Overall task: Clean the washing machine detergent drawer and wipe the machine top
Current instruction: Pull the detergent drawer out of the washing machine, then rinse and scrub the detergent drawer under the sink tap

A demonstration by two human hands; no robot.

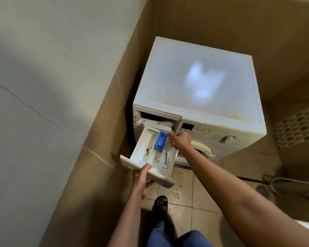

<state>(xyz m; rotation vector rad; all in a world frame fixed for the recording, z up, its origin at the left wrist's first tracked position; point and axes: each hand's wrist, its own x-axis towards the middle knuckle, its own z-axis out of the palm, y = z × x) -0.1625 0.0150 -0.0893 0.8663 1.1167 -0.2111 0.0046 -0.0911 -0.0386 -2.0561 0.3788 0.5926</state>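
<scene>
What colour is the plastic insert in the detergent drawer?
Blue, a rectangular plastic insert in the white plastic detergent drawer; head view shows it best.

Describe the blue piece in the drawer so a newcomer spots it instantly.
Start at the white front-loading washing machine. Its white plastic detergent drawer sticks out front-left. The blue rectangular plastic insert sits in its middle channel, the only coloured part.

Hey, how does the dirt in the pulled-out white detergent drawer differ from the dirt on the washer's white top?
The white plastic detergent drawer has dark reddish-brown streaks in its compartments; the flat white washer top has a pale yellowish smear along its front right edge. The left hand grips the drawer; nothing touches the top. Both are white and stained.
</scene>
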